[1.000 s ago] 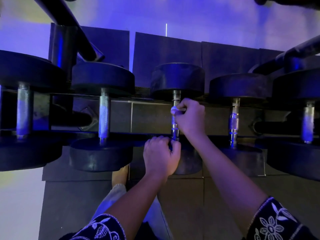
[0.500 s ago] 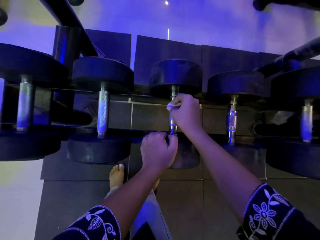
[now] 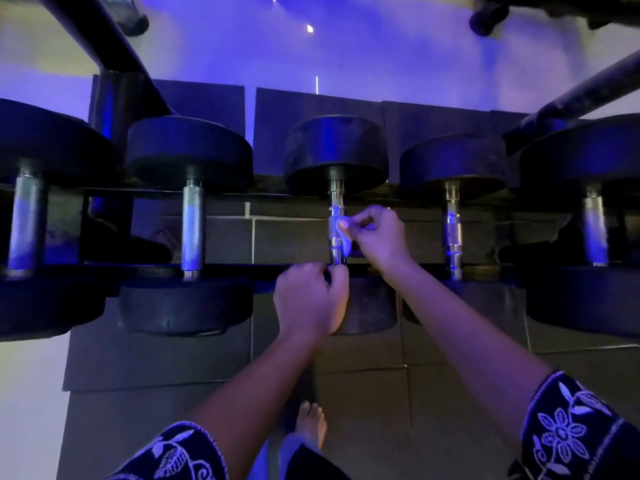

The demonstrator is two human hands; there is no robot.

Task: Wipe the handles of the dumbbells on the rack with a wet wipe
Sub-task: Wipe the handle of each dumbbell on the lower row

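Several black dumbbells lie in a row on the rack under blue light. The middle dumbbell (image 3: 335,150) has a chrome handle (image 3: 336,209) running toward me. My right hand (image 3: 379,237) pinches a small white wet wipe (image 3: 345,237) against the right side of that handle, about halfway along. My left hand (image 3: 310,299) grips the near end of the same handle, just above the near weight head, which it partly hides.
Other dumbbell handles stand left (image 3: 193,230) and right (image 3: 453,233) of the middle one, with further ones at both edges. Black rack bars (image 3: 114,46) slant overhead at left and right. A bare foot (image 3: 311,424) stands on the dark floor mats (image 3: 156,362) below.
My right hand has slid with the wipe from the far end of the handle down toward its middle. My left hand has kept its grip at the near end.
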